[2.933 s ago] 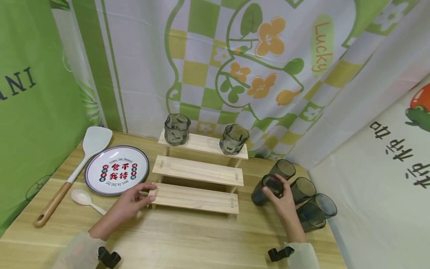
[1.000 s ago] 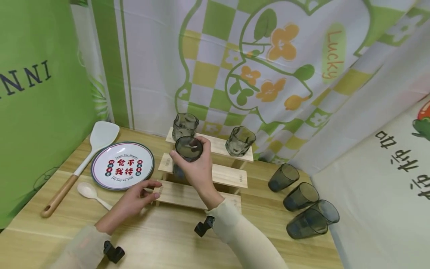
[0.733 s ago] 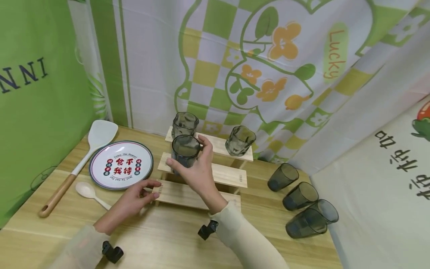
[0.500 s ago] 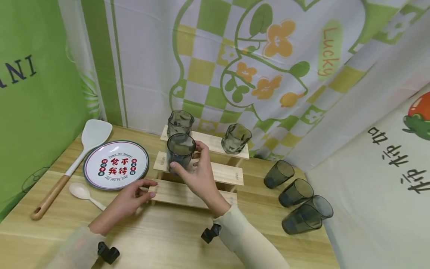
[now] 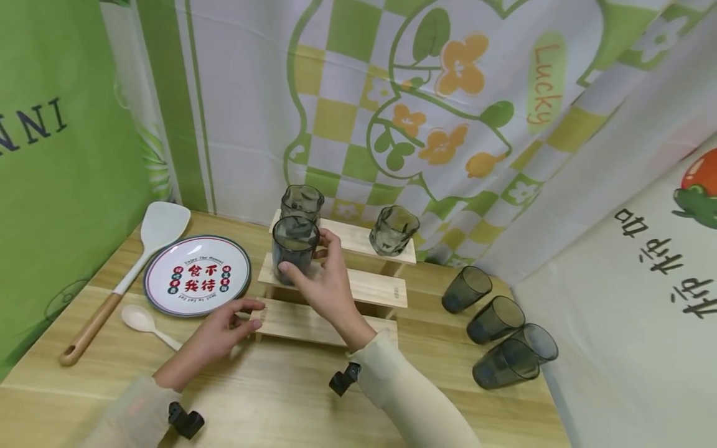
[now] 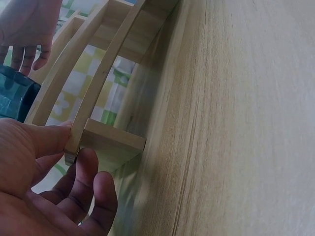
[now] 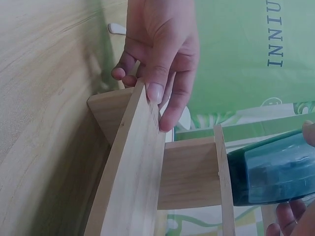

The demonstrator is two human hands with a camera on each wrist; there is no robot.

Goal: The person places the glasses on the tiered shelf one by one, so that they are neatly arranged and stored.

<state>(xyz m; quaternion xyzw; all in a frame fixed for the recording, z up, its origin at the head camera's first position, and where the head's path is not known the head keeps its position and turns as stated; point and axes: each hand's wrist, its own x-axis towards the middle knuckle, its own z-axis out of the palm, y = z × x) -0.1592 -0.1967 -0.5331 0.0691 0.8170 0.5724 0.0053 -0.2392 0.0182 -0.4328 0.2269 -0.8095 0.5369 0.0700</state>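
gripping a smooth dark tumbler [image 5: 292, 254] at the left end of the rack [image 5: 375, 288], the right hand [image 5: 327, 280] reaches in over the rack's front. its thumb presses the tumbler's front and its other fingers curl around the right and far side, so the tumbler lies just left of the palm, pinched between the two. the long axis stands about upright, mouth up, square to the middle board [image 5: 361, 283]; in the right wrist view the base looks to be meeting that board, though whether the weight is on it i cannot tell. that closeness of base to board, near the board's left end, is the relation i judge matters most.

the left hand [image 5: 224, 328] is lower, at the left end of the rack's lowest board [image 5: 319, 323], thumb above and fingers beneath, pinching the wood. it is well apart from the tumbler, so the right hand is plainly the nearer one.

straight behind the tumbler, on the left end of the rack's top board [image 5: 347, 235], stands a rippled glass [image 5: 302, 198]; the head view overlaps the two, and any gap between them is hard to judge. a second rippled glass [image 5: 394, 231] stands at that board's right end. right of the rack are four smooth glasses [image 5: 495, 320]; left of it lies a plate [image 5: 197, 275].
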